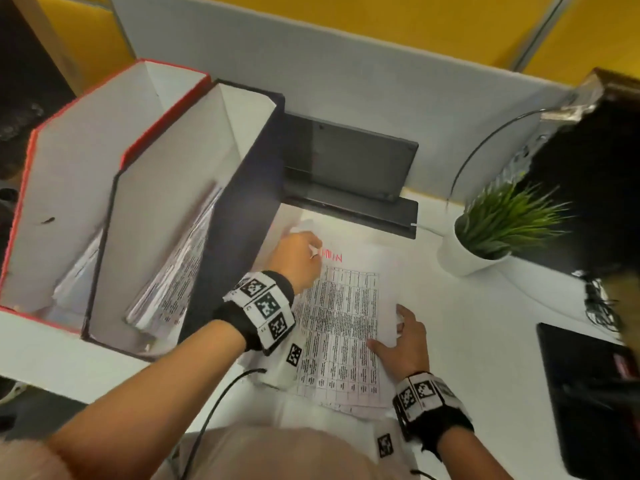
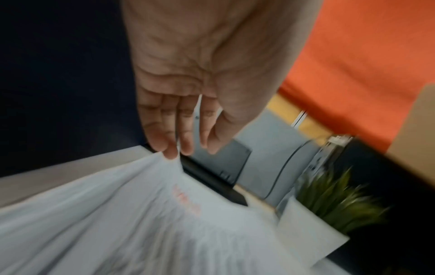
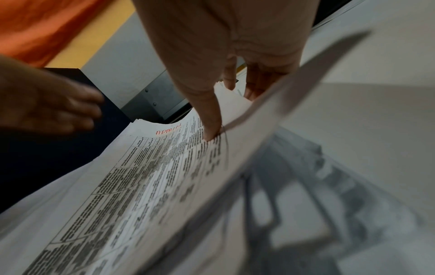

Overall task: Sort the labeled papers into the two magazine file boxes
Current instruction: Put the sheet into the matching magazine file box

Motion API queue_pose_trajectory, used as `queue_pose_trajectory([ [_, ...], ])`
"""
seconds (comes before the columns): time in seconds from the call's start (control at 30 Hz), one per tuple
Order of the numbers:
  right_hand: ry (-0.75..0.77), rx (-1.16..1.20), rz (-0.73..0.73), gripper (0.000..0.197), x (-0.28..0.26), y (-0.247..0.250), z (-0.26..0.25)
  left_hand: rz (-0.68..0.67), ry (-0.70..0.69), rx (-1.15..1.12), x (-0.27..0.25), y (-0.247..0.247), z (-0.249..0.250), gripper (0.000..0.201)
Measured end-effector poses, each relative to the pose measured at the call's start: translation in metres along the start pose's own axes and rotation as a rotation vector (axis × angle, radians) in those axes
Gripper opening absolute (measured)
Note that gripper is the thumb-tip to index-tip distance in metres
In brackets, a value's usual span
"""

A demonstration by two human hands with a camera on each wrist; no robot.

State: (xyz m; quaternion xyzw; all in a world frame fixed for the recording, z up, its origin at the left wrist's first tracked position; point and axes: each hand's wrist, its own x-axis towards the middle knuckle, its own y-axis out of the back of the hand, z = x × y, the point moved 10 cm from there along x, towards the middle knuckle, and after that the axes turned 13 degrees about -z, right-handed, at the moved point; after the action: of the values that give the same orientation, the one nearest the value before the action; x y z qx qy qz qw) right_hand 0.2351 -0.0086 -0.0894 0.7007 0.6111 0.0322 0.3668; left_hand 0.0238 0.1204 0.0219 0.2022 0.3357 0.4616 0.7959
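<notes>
A printed table sheet [image 1: 341,320] marked ADMIN in red lies on top of a paper stack on the white desk. My left hand [image 1: 298,258] pinches its far left corner, which lifts to the fingertips [image 2: 172,150] in the blurred left wrist view. At the sheet's right edge, my right hand [image 1: 405,336] holds it with the thumb [image 3: 212,128] on top and the fingers underneath. That edge curls up off the stack. The red file box [image 1: 65,161] and the navy file box [image 1: 249,188] stand side by side at the left, both holding papers.
A black stand [image 1: 353,168] sits behind the stack against the grey partition. A potted green plant [image 1: 498,230] stands to the right, with a dark monitor [image 1: 595,188] behind it. A black flat device [image 1: 588,393] lies at the right front. A cable runs near my left forearm.
</notes>
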Motion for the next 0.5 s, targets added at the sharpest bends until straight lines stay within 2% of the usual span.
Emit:
queue_pose_trajectory([
  [0.07,-0.012,0.006,-0.011,0.086,-0.002,-0.001,0.000,-0.096,0.185,0.158,0.007,-0.021,-0.036,0.033],
  [0.1,-0.017,0.012,-0.014,0.086,-0.003,-0.002,-0.001,-0.098,0.235,0.196,0.009,-0.025,-0.049,0.038],
  [0.2,-0.034,0.005,-0.009,0.086,-0.004,0.000,-0.001,-0.012,0.274,0.147,0.012,-0.026,-0.068,0.054],
  [0.27,-0.052,-0.005,-0.017,0.088,-0.005,-0.001,0.000,0.038,0.320,0.084,0.012,-0.023,-0.077,0.053],
  [0.4,-0.072,-0.052,-0.079,0.097,-0.004,-0.007,0.003,0.051,0.394,0.023,0.013,-0.020,-0.091,0.057],
  [0.43,-0.072,-0.063,-0.084,0.100,-0.005,-0.008,0.003,0.066,0.401,-0.005,0.012,-0.019,-0.094,0.056],
  [0.5,-0.052,-0.101,-0.055,0.107,-0.007,-0.008,0.000,0.102,0.369,-0.055,0.013,-0.015,-0.098,0.042],
])
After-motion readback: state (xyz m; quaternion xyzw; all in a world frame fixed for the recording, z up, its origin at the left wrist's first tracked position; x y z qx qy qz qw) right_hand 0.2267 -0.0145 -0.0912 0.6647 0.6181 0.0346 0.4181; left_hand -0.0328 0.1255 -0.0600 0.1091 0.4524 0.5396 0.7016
